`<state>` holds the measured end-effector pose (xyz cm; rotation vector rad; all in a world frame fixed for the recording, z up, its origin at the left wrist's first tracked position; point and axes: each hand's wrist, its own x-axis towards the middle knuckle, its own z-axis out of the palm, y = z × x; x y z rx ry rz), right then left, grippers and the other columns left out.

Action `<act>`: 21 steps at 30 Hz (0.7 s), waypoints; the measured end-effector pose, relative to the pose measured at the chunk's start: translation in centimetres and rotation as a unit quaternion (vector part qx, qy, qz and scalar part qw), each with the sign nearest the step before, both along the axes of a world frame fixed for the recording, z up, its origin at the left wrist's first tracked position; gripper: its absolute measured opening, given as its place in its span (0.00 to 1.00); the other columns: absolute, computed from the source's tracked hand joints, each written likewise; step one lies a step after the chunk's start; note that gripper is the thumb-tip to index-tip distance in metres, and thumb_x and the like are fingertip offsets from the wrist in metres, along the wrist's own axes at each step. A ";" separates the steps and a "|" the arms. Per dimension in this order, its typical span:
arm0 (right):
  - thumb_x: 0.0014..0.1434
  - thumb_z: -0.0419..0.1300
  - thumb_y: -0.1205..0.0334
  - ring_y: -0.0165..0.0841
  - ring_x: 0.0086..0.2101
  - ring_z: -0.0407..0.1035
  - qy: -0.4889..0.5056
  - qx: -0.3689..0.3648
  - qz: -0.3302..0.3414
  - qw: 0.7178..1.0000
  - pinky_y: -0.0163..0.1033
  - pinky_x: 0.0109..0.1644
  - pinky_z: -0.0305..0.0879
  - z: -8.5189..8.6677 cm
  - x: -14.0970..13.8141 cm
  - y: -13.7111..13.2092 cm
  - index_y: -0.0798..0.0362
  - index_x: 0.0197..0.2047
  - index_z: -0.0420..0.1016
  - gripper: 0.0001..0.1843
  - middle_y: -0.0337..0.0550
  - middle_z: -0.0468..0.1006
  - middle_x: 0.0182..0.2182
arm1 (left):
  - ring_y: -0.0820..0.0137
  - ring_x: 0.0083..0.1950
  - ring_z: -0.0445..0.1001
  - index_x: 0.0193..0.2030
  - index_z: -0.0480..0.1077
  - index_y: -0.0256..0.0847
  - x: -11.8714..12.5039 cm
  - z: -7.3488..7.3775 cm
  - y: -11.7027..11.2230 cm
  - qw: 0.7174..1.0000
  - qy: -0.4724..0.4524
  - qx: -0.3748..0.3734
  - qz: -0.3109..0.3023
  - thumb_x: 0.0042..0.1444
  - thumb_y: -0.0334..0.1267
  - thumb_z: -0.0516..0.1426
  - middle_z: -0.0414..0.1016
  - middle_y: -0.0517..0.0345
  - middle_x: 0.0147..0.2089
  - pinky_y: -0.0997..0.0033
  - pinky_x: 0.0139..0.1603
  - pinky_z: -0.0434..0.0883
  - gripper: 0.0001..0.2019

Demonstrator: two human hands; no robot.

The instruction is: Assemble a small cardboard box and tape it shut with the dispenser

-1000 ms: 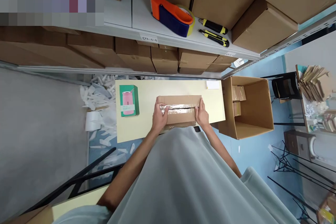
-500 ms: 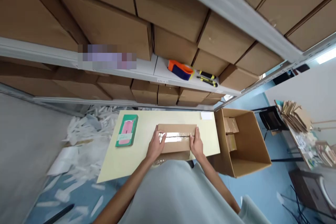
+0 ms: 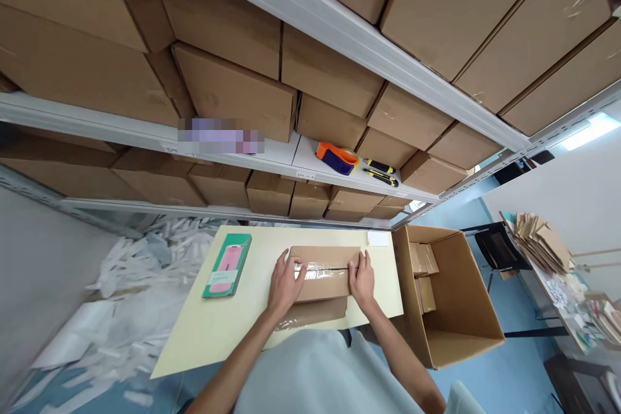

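Note:
A small cardboard box (image 3: 323, 272) sealed with clear tape along its top seam sits on the pale yellow table (image 3: 228, 323). My left hand (image 3: 285, 283) presses flat on the box's left end, fingers spread over the tape. My right hand (image 3: 361, 280) lies against the box's right end, fingers stretched along its edge. Both hands touch the box from opposite sides. A green product box with a pink picture (image 3: 226, 265) lies on the table to the left, apart from my hands.
A large open carton (image 3: 449, 330) with small boxes inside stands right of the table. On the shelf (image 3: 291, 155) behind are an orange-blue tape dispenser (image 3: 336, 158) and two yellow-black utility knives (image 3: 381, 172). Cardboard boxes fill the shelves. White paper scraps (image 3: 121, 291) litter the floor at left.
The camera has tilted upward, so more shelving shows and the table sits lower in view. My hands stay on the two ends of the taped box.

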<state>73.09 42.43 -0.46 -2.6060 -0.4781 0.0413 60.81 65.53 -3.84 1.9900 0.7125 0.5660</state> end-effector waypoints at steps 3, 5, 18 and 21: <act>0.81 0.44 0.39 0.58 0.76 0.64 -0.100 -0.012 0.055 0.993 0.73 0.80 0.60 4.4 3.3 2.1 0.56 0.79 0.67 0.38 0.68 0.68 0.76 | 0.37 0.83 0.61 0.43 0.73 0.47 2.0 2.8 1.5 0.998 -0.037 0.057 0.009 0.69 0.49 0.57 0.69 0.35 0.77 0.24 0.81 0.60 0.10; 0.81 0.44 0.42 0.56 0.77 0.62 -0.162 -0.010 0.103 0.981 0.74 0.81 0.55 9.0 6.7 5.1 0.58 0.81 0.63 0.38 0.69 0.69 0.76 | 0.40 0.84 0.61 0.46 0.74 0.47 5.1 6.1 2.9 0.993 -0.088 0.077 0.001 0.71 0.48 0.56 0.68 0.38 0.78 0.24 0.83 0.56 0.10; 0.77 0.54 0.63 0.56 0.69 0.70 -0.120 -0.256 0.194 0.939 0.59 0.75 0.63 23.3 19.2 25.8 0.69 0.70 0.68 0.24 0.77 0.75 0.68 | 0.45 0.72 0.73 0.58 0.77 0.40 22.1 20.2 7.6 0.971 -0.225 0.075 0.032 0.71 0.36 0.54 0.75 0.33 0.70 0.38 0.78 0.68 0.15; 0.79 0.52 0.61 0.56 0.69 0.71 -0.122 -0.264 0.184 0.939 0.59 0.76 0.62 22.2 19.7 26.1 0.70 0.70 0.67 0.25 0.79 0.74 0.69 | 0.45 0.72 0.73 0.60 0.77 0.43 21.3 18.9 7.0 0.970 -0.232 0.061 0.041 0.69 0.34 0.55 0.76 0.37 0.69 0.38 0.79 0.67 0.16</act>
